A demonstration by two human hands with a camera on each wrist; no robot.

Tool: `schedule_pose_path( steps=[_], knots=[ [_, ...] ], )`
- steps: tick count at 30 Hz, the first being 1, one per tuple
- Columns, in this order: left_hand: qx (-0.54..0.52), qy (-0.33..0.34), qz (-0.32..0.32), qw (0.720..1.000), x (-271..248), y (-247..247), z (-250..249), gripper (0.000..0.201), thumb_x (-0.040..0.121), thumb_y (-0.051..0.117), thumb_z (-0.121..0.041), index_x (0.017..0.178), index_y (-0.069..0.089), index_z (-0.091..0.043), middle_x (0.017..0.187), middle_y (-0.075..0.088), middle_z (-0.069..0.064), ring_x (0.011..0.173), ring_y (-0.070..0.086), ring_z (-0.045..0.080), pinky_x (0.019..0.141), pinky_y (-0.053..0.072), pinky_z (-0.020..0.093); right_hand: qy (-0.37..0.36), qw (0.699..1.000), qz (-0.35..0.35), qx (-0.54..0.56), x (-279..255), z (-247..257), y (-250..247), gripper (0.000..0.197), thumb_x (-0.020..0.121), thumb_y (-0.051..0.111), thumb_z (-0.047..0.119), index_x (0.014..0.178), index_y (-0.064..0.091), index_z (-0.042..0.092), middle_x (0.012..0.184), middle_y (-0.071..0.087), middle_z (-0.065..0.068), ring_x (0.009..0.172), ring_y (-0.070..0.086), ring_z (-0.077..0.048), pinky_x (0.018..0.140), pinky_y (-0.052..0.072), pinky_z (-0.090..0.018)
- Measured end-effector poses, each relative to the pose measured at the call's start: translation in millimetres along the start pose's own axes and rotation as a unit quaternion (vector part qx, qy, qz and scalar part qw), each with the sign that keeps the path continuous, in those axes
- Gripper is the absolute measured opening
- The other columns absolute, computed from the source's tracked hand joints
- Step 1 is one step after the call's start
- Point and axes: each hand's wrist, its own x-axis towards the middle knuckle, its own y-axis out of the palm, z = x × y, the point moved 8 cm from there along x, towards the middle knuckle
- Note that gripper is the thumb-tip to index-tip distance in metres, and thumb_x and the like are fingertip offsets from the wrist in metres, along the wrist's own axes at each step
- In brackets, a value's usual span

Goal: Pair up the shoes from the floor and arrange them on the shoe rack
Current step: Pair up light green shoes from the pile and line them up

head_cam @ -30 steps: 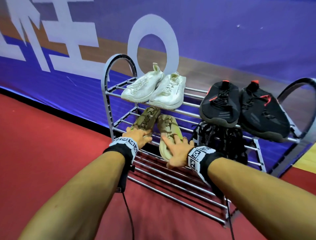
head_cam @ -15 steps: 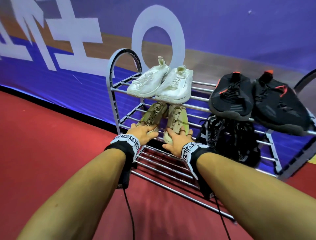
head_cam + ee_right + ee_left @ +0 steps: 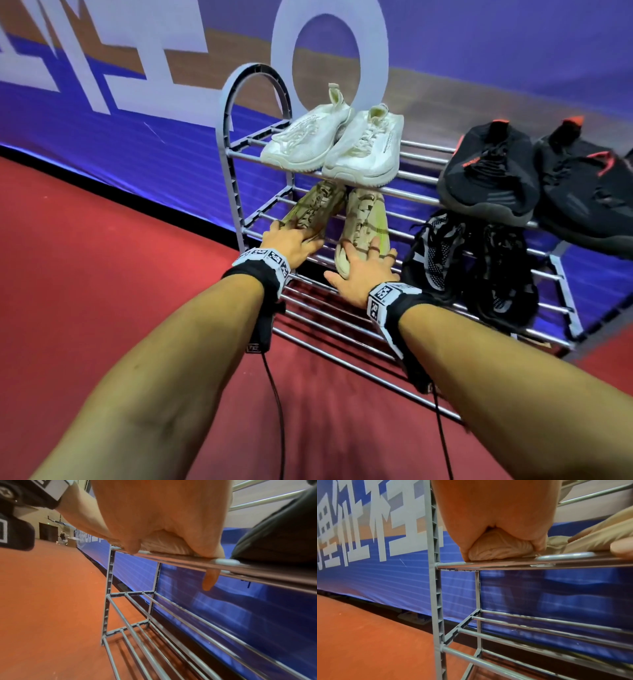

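Rack: grey shoe rack (image 3: 255, 73) with metal rails, standing on a red floor (image 3: 102, 274) against a blue banner (image 3: 479, 41).
Top shelf: a white pair (image 3: 334, 142) at the left end, a black pair with red accents (image 3: 537, 178) to the right; the far black shoe is cut off by the frame edge.
Middle shelf: an olive-tan pair side by side, left tan shoe (image 3: 317, 207) and right tan shoe (image 3: 366, 219), toes toward the onlooker; just beside them a black mesh pair (image 3: 469, 263).
Left hand: left hand (image 3: 291, 241) lies on the toe of the left tan shoe, fingers curved over it.
Right hand: right hand (image 3: 364, 274) lies on the toe of the right tan shoe, fingers spread flat along its upper.
Left wrist view only: the palm (image 3: 493, 507) presses a ribbed pale toe (image 3: 498, 549) onto the front rail (image 3: 539, 563); bare lower shelves show below.
Right wrist view only: one fingertip (image 3: 210, 580) hangs below the rail; a dark shoe (image 3: 278, 538) sits close on the right.
Hard to make out: both tan heels sit under the top shelf; how firmly the left hand grips cannot be told.
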Motion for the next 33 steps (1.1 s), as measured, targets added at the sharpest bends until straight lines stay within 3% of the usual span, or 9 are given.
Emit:
schedule_pose_path(
  steps=[4, 7, 9, 13, 18, 21, 24, 29, 33],
  knots=[
    [-0.027, -0.003, 0.008, 1.0, 0.9, 2.7, 4.0, 0.054, 0.093, 0.032, -0.067, 0.141, 0.043, -0.045, 0.158, 0.028, 0.006, 0.135, 0.025, 0.041, 0.112, 0.026, 0.043, -0.007, 0.998, 0.031, 0.062, -4.1, 2.9, -6.9, 0.078, 0.091, 0.048, 0.057, 0.154, 0.005, 0.038, 0.161, -0.014, -0.013, 0.142, -0.012, -0.052, 0.115, 0.012, -0.058],
    [-0.029, 0.014, 0.022, 0.999, 10.3, 8.6, 5.6, 0.092, 0.069, 0.002, -0.089, 0.138, 0.045, -0.047, 0.151, 0.042, 0.003, 0.137, 0.032, 0.035, 0.11, 0.027, 0.048, -0.028, 0.993, 0.03, 0.107, -2.1, -0.6, -12.6, 0.079, 0.092, 0.053, 0.052, 0.155, 0.007, 0.034, 0.161, -0.017, -0.013, 0.144, -0.008, -0.05, 0.118, 0.01, -0.049],
    [0.004, 0.027, 0.033, 0.999, 16.9, 11.1, 8.3, 0.103, 0.059, -0.012, -0.088, 0.14, 0.04, -0.051, 0.152, 0.041, -0.001, 0.142, 0.025, 0.033, 0.109, 0.024, 0.05, -0.033, 0.989, 0.008, 0.143, 0.0, -2.1, -15.2, 0.088, 0.089, 0.059, 0.053, 0.155, 0.006, 0.029, 0.16, -0.02, -0.015, 0.146, -0.003, -0.046, 0.118, 0.013, -0.046],
    [0.059, 0.061, 0.026, 0.996, 11.0, 8.2, -0.2, 0.079, 0.079, -0.002, -0.064, 0.148, 0.031, -0.043, 0.155, 0.036, -0.002, 0.145, 0.02, 0.032, 0.111, 0.02, 0.047, 0.007, 0.978, -0.037, 0.204, 6.5, -5.2, -12.6, 0.117, 0.077, 0.071, 0.06, 0.155, -0.007, 0.022, 0.159, -0.02, -0.017, 0.148, 0.008, -0.039, 0.118, 0.021, -0.042],
    [0.02, 0.042, -0.012, 0.999, 3.5, 2.6, -1.0, 0.045, 0.104, 0.028, -0.034, 0.148, 0.035, -0.025, 0.152, 0.038, 0.001, 0.144, 0.02, 0.031, 0.109, 0.022, 0.046, 0.028, 0.976, -0.055, 0.209, 11.4, -8.9, -9.4, 0.117, 0.07, 0.072, 0.068, 0.154, 0.009, 0.016, 0.155, 0.012, -0.022, 0.143, 0.02, -0.037, 0.114, 0.028, -0.049],
    [0.021, 0.053, -0.002, 0.998, 3.7, 5.6, -2.6, 0.05, 0.103, 0.023, -0.043, 0.15, 0.029, -0.03, 0.158, 0.027, -0.004, 0.146, 0.014, 0.033, 0.111, 0.019, 0.047, 0.026, 0.977, -0.047, 0.206, 11.8, -8.9, -6.5, 0.115, 0.069, 0.07, 0.07, 0.155, 0.012, 0.02, 0.157, 0.01, -0.021, 0.144, 0.018, -0.038, 0.114, 0.028, -0.053],
    [0.014, 0.026, 0.012, 0.999, -0.5, 4.5, 7.6, 0.071, 0.079, 0.009, -0.067, 0.146, 0.025, -0.05, 0.162, 0.016, 0.005, 0.145, 0.013, 0.037, 0.115, 0.016, 0.049, 0.018, 0.979, -0.042, 0.196, 11.0, -7.3, -6.0, 0.112, 0.073, 0.068, 0.068, 0.156, 0.008, 0.023, 0.16, 0.0, -0.02, 0.147, 0.011, -0.037, 0.115, 0.025, -0.055],
    [-0.053, 0.02, -0.055, 0.997, -27.9, -6.1, 15.7, 0.068, 0.086, 0.03, -0.06, 0.149, 0.032, -0.035, 0.157, 0.016, 0.021, 0.139, 0.026, 0.041, 0.115, 0.024, 0.049, 0.013, 0.984, -0.043, 0.171, 11.4, -7.9, -6.5, 0.108, 0.076, 0.063, 0.07, 0.156, 0.004, 0.028, 0.16, -0.003, -0.019, 0.146, 0.012, -0.038, 0.114, 0.026, -0.056],
    [-0.096, 0.036, -0.045, 0.994, -14.4, 0.2, 17.6, 0.053, 0.099, 0.039, -0.044, 0.15, 0.031, -0.031, 0.158, 0.015, 0.018, 0.14, 0.024, 0.04, 0.116, 0.022, 0.051, 0.011, 0.988, -0.047, 0.147, 11.8, -7.0, -6.0, 0.105, 0.076, 0.06, 0.074, 0.155, 0.005, 0.031, 0.16, -0.002, -0.02, 0.144, 0.015, -0.039, 0.111, 0.028, -0.058]
  ],
)
